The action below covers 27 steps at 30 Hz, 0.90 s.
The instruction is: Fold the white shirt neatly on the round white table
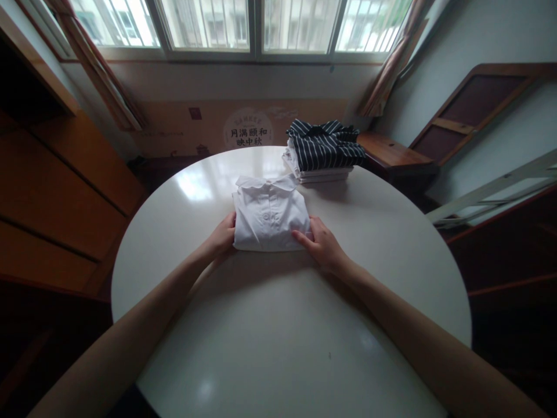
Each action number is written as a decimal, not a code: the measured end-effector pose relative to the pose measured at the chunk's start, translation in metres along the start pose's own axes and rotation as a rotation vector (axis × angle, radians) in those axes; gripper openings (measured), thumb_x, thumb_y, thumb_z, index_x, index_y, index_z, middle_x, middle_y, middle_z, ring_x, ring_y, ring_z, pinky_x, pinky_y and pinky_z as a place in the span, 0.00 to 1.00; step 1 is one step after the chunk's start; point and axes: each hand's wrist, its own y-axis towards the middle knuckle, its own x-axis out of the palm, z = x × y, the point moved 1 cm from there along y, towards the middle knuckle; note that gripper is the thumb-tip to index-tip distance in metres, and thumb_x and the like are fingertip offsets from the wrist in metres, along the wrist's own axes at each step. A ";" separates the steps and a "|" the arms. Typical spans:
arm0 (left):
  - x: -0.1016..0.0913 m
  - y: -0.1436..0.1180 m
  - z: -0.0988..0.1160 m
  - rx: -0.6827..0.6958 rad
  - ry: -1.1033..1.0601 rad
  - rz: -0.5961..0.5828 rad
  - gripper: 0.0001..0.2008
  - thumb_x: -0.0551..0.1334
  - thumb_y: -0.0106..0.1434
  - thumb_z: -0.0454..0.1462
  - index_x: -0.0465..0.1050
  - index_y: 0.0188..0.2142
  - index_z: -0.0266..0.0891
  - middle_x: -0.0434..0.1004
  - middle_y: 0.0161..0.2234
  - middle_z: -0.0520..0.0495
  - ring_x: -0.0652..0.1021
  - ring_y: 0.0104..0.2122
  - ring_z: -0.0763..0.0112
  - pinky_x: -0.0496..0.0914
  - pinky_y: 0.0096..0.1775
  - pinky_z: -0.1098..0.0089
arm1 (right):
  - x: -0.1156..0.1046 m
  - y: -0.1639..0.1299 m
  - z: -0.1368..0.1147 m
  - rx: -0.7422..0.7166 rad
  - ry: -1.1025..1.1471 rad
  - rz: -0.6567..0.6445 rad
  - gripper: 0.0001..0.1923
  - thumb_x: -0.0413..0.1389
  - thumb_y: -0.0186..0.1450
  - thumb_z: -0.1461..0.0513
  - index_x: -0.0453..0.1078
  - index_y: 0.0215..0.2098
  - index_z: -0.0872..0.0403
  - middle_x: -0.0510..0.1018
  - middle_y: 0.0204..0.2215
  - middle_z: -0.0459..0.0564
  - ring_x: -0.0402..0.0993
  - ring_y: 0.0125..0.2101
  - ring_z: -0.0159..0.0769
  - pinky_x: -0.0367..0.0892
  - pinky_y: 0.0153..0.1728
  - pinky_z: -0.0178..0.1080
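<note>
Shirt: a white folded shirt lies flat on the tabletop, collar turned away from the person, button row running down its middle
Where it lies: on the far half of the tabletop, near the middle from left to right, straight ahead of the person
Left hand: the left hand touches the shirt's near left corner, thumb on top of the cloth and the other fingers curled along the edge
Left grip: closed lightly on the shirt's left edge, pinching the fold
Right hand: the right hand rests at the near right corner, fingers stretched out over the lower edge of the cloth
Right grip: fingers lie close together, pressed flat on the shirt; whether they clasp the edge from beneath I cannot tell
Pile: a stack of folded clothes sits at the far right rim of the tabletop, a dark striped piece on top, pale ones under it, a little apart from the shirt
Tabletop: round, white, glossy, with window light mirrored on it
Behind: a window with bars, and a box with printed characters below it
</note>
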 end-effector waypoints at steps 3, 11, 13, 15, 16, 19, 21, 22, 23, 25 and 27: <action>0.000 0.001 -0.002 0.017 -0.011 -0.005 0.27 0.62 0.43 0.38 0.71 0.45 0.32 0.77 0.42 0.40 0.73 0.46 0.52 0.67 0.50 0.56 | 0.000 0.000 0.001 -0.011 -0.013 0.006 0.22 0.47 0.61 0.45 0.63 0.36 0.55 0.71 0.38 0.56 0.68 0.38 0.39 0.65 0.41 0.40; 0.001 0.000 0.000 0.007 -0.018 -0.013 0.27 0.61 0.42 0.39 0.70 0.44 0.31 0.76 0.43 0.39 0.73 0.45 0.53 0.67 0.49 0.57 | 0.000 0.000 0.000 0.003 -0.014 -0.002 0.23 0.47 0.61 0.45 0.64 0.37 0.56 0.71 0.40 0.58 0.68 0.38 0.40 0.65 0.42 0.41; 0.001 -0.001 0.000 0.006 -0.016 -0.016 0.28 0.61 0.42 0.40 0.70 0.44 0.31 0.76 0.43 0.39 0.73 0.46 0.52 0.67 0.49 0.57 | 0.000 0.000 0.000 0.007 0.005 0.000 0.22 0.48 0.61 0.46 0.64 0.37 0.56 0.71 0.41 0.58 0.68 0.39 0.41 0.65 0.43 0.41; 0.002 -0.002 0.000 0.022 -0.005 -0.012 0.28 0.61 0.42 0.40 0.70 0.44 0.31 0.75 0.44 0.40 0.72 0.46 0.52 0.66 0.50 0.58 | 0.000 0.001 0.001 0.010 0.026 0.008 0.21 0.47 0.62 0.46 0.65 0.38 0.56 0.71 0.41 0.57 0.69 0.40 0.41 0.65 0.43 0.41; 0.002 -0.002 0.000 0.036 0.003 -0.003 0.27 0.61 0.42 0.40 0.70 0.44 0.31 0.75 0.45 0.40 0.72 0.47 0.53 0.66 0.50 0.58 | 0.000 0.001 0.002 0.012 0.038 0.010 0.21 0.47 0.62 0.47 0.66 0.38 0.56 0.71 0.41 0.57 0.69 0.40 0.40 0.64 0.44 0.41; 0.003 -0.004 -0.001 0.066 0.014 0.030 0.26 0.60 0.44 0.40 0.69 0.44 0.31 0.74 0.46 0.39 0.72 0.46 0.55 0.66 0.49 0.59 | 0.000 0.002 0.004 0.017 0.084 0.006 0.21 0.45 0.64 0.48 0.67 0.36 0.56 0.72 0.41 0.56 0.69 0.42 0.40 0.64 0.46 0.41; 0.003 -0.005 0.000 0.069 0.017 0.050 0.26 0.60 0.44 0.40 0.69 0.44 0.30 0.74 0.45 0.39 0.73 0.44 0.56 0.67 0.47 0.60 | -0.001 0.003 0.004 0.022 0.121 0.016 0.21 0.44 0.64 0.48 0.67 0.34 0.55 0.72 0.43 0.56 0.68 0.43 0.40 0.63 0.47 0.40; 0.003 -0.005 0.000 0.068 0.023 0.058 0.27 0.60 0.45 0.41 0.68 0.44 0.30 0.74 0.45 0.39 0.73 0.44 0.56 0.68 0.46 0.61 | -0.001 0.003 0.005 0.027 0.139 0.023 0.21 0.44 0.64 0.47 0.68 0.33 0.55 0.72 0.43 0.56 0.68 0.44 0.39 0.63 0.48 0.40; 0.003 -0.006 0.000 0.068 0.035 0.065 0.27 0.60 0.45 0.41 0.68 0.44 0.30 0.75 0.44 0.39 0.73 0.43 0.56 0.68 0.46 0.61 | -0.001 0.003 0.005 0.034 0.154 0.030 0.22 0.44 0.63 0.46 0.67 0.32 0.55 0.72 0.43 0.56 0.68 0.44 0.39 0.63 0.48 0.40; 0.002 -0.006 0.001 0.069 0.066 0.079 0.27 0.60 0.45 0.42 0.69 0.44 0.30 0.75 0.43 0.40 0.73 0.43 0.56 0.68 0.45 0.62 | -0.002 0.004 0.004 0.049 0.170 0.046 0.23 0.43 0.63 0.46 0.67 0.30 0.55 0.72 0.44 0.56 0.68 0.44 0.39 0.63 0.47 0.40; 0.002 -0.006 0.003 0.067 0.097 0.082 0.26 0.60 0.45 0.42 0.69 0.44 0.31 0.75 0.43 0.40 0.73 0.43 0.56 0.67 0.46 0.61 | -0.003 0.004 0.004 0.064 0.165 0.067 0.23 0.42 0.63 0.46 0.66 0.27 0.54 0.73 0.42 0.56 0.69 0.42 0.39 0.63 0.47 0.40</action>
